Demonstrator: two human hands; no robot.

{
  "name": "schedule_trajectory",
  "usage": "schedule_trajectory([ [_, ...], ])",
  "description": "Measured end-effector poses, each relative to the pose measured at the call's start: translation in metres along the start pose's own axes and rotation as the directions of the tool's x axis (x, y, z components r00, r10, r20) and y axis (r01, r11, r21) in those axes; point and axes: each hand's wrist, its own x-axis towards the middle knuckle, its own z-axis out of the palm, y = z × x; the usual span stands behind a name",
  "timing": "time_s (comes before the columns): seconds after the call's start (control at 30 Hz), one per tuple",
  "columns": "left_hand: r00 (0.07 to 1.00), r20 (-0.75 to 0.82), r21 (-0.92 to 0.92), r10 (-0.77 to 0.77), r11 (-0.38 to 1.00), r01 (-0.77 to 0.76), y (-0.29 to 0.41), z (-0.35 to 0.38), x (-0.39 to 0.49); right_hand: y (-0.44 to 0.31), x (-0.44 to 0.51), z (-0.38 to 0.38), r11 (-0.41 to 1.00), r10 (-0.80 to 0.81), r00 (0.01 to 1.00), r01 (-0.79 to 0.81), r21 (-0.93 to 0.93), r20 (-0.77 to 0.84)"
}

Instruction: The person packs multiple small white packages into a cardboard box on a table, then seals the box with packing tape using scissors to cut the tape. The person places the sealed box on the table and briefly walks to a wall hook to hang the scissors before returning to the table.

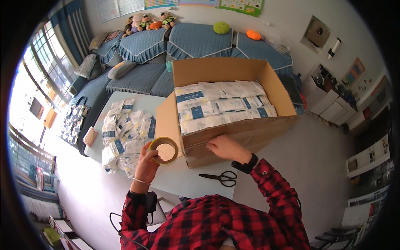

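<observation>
A roll of yellowish packing tape (177,149) is gripped at its left side by my left hand (147,167), above the table. My right hand (229,149) is at the front wall of a large cardboard box (262,132), its fingers curled against or just before the wall; whether they pinch anything is hidden. White and blue packets (225,104) fill the box in rows, its top standing open. Black-handled scissors (220,178) lie on the table below the box, their blades pointing left.
More packets (128,137) lie in a loose pile on the pale table (184,179), left of the box. A pink tissue pack (90,136) sits at the table's left edge. Behind stands a blue quilted sofa (137,76) with plush toys along its back.
</observation>
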Motion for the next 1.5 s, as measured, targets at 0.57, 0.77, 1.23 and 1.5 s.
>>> schedule_trajectory([
  [0.57, 0.996, -0.081, -0.095, -0.028, 0.995, 0.020, -0.010, 0.000, -0.008, -0.110, 0.029, -0.076, 0.987, -0.066, 0.998, 0.065, 0.148, 0.003],
  [0.77, 1.000, -0.020, -0.087, -0.001, 0.996, -0.001, -0.009, -0.007, 0.007, -0.075, -0.027, -0.138, 0.971, 0.006, 0.921, 0.088, 0.221, -0.390],
  [1.23, 0.934, -0.244, 0.108, 0.262, 0.964, -0.243, -0.019, -0.008, 0.017, 0.273, -0.201, -0.179, 0.562, 0.350, 0.808, 0.224, 0.797, -0.474],
  [1.5, 0.905, 0.193, 0.933, 0.379, 0.214, -0.289, 0.013, -0.023, 0.027, 0.312, -0.148, -0.152, 0.540, 0.046, 0.916, 0.314, 0.781, -0.400],
])
